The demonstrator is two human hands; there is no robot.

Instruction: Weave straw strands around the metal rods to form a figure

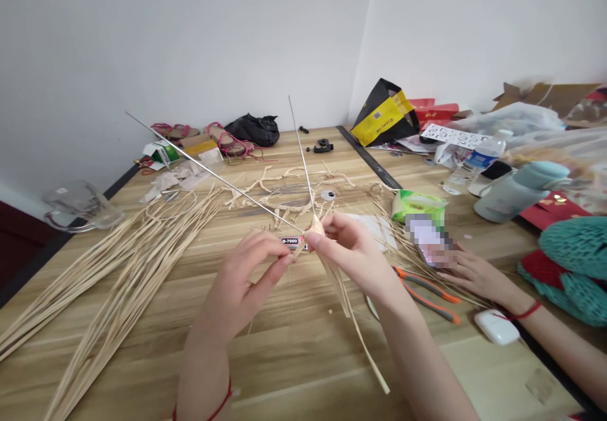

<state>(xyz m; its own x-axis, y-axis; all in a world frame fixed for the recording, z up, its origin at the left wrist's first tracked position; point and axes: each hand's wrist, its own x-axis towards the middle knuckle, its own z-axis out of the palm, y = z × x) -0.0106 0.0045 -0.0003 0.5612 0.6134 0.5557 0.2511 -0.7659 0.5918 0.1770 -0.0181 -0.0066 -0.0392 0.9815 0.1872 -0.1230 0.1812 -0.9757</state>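
Note:
My right hand pinches a small woven straw piece near the middle of the view. Two thin metal rods rise from it in a V, one leaning far to the left. Loose straw ends hang below, one reaching down toward the right. My left hand has thumb and forefinger closed on a flat straw strip that runs to the woven piece. Partly hidden behind the hands lies a tube box marked B-7000.
Long straw bundles cover the left; a glass mug stands beyond. Twigs lie behind my hands. Orange-handled pliers, a white case, a blue bottle and another person's hand at a phone are right.

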